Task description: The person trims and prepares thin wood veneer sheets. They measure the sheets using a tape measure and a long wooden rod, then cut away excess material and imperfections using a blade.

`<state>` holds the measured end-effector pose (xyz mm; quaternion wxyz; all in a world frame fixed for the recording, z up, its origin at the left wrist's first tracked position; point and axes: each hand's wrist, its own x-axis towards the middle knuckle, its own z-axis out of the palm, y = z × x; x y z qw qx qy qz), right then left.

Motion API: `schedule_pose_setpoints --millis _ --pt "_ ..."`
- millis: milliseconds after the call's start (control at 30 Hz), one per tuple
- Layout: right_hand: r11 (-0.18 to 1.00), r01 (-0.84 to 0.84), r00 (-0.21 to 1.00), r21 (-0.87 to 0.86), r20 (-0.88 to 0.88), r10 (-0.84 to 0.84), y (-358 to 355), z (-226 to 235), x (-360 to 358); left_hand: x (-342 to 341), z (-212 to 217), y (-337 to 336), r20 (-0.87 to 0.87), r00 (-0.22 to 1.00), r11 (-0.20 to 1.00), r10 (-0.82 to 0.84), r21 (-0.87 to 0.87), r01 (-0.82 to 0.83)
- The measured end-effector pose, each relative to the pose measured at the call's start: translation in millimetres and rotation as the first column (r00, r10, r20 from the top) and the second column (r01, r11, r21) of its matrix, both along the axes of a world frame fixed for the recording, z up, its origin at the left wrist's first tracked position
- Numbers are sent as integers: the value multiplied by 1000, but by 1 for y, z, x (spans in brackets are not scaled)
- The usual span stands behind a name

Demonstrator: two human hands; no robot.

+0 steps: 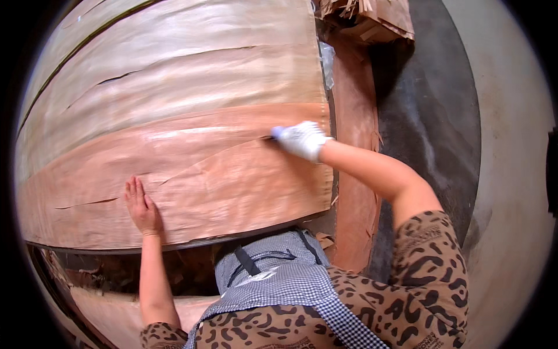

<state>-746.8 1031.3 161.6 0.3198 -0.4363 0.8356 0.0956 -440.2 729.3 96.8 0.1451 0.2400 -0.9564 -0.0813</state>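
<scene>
A thin reddish-tan wood veneer sheet lies across the near part of the worktop, with a long split running through it and a shorter one at the left. My left hand is bare and rests flat on this sheet near its front edge, fingers stretched out. My right hand, in a white knit glove, is over the right part of the sheet, at the end of the long split. Its fingers look closed and are blurred. Blue-purple shows at the fingertips, with something dark beside them that I cannot make out.
Paler veneer with splits covers the far part of the worktop. A stack of veneer pieces sits at the back right. Long reddish veneer lies lower beside the right edge, next to a dark floor area. Scraps lie under the front edge.
</scene>
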Motion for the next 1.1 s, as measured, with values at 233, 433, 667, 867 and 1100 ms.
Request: schedule_pose_setpoints --millis 233,433,667,867,1100 --pt "978 136 962 156 -255 -93 248 -30 -82 -11 0 2 84 996 998 0 -56 5" --pt "807 149 960 -571 -111 -256 129 -2 -101 -8 0 9 137 990 997 29 -80 -18" --pt "757 609 699 -238 612 -370 71 22 -146 -2 -4 3 130 991 998 36 -55 -29" --pt "227 960 226 -164 934 -277 13 57 -186 -30 51 1 121 992 996 -23 93 11" --pt "-331 839 224 -431 830 -511 -21 24 -178 -113 81 -110 -129 966 973 -224 24 229"
